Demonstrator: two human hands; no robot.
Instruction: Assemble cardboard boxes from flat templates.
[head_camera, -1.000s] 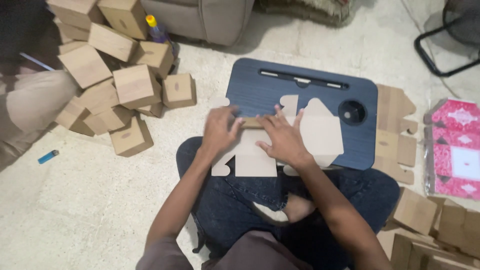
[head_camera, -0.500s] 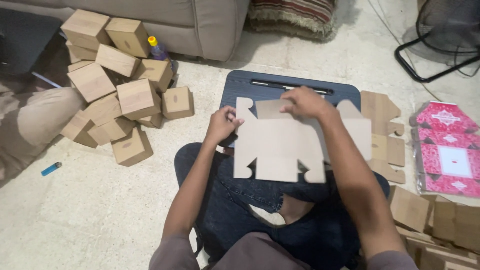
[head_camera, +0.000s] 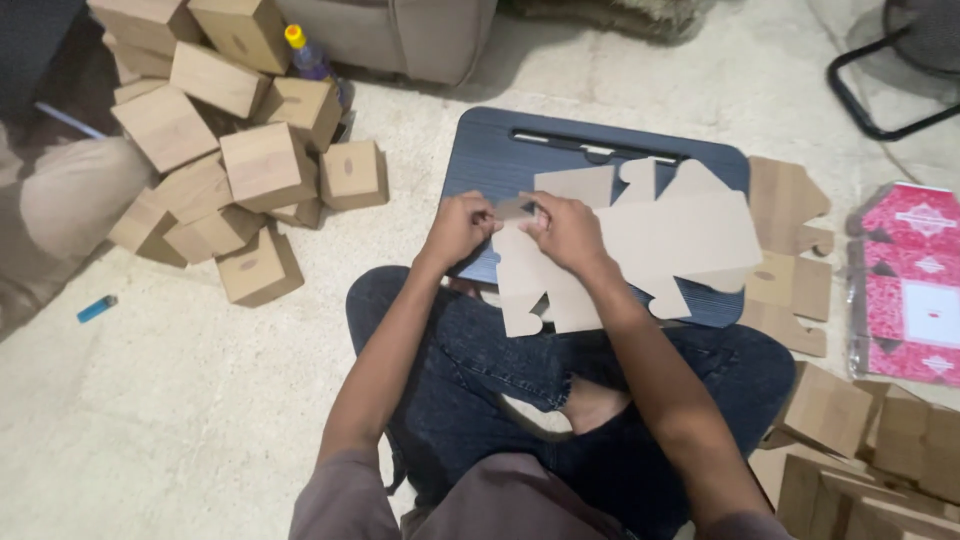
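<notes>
Both hands meet over the near-left part of a flat cardboard box blank (head_camera: 680, 235): the left hand (head_camera: 458, 228) and the right hand (head_camera: 566, 230) are closed in a narrow pinch on one small flap (head_camera: 512, 209) at the blank's left edge, thumbs and fingertips almost touching each other. How far that flap is bent cannot be told, since the knuckles cover most of it. The blank lies spread out to the right of the hands on a dark blue lap tray (head_camera: 500, 160), with its lower tabs hanging over the tray's near edge above the person's crossed, jeans-clad legs (head_camera: 480, 360); the right wrist hides part of the blank's lower left. Beyond the right hand, past the tray's far side, a stack of more flat blanks (head_camera: 785, 200) lies on the floor, partly tucked under the tray. Further right, red printed packs in plastic (head_camera: 915, 280) are cut off by the frame edge, as are the brown boxes (head_camera: 850, 420) at the lower right. Well to the left of the left hand sits a heap of folded brown boxes (head_camera: 240, 165), with a yellow-capped bottle (head_camera: 305, 55) half hidden behind it and a small blue lighter (head_camera: 97, 308) lying apart on the floor.
</notes>
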